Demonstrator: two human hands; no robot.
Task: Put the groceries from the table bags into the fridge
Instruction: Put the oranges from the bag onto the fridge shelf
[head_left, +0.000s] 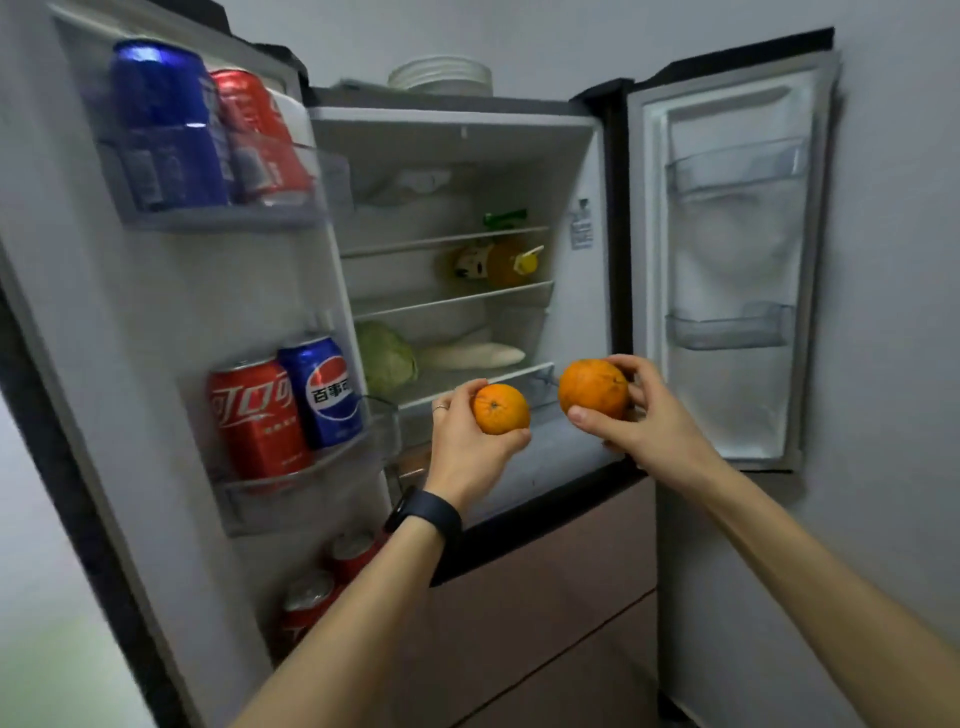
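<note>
The left hand (467, 441) grasps a small orange (500, 409), and the right hand (644, 415) grasps a bigger orange (592, 388) just beside it; both are held in front of the open fridge (457, 171), level with its lowest shelf. Beyond the left hand's orange lie a cabbage (384, 356) and a white radish (475, 356). Left of that hand, a red can (254, 415) and a blue can (324, 389) stand in the door rack.

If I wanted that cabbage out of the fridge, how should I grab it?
Come straight in from the open front and cup the cabbage around its rounded front, both hands likely. It sits at the shelf's left end, with a pale long vegetable close on its right, so that side offers little grip room.
</note>
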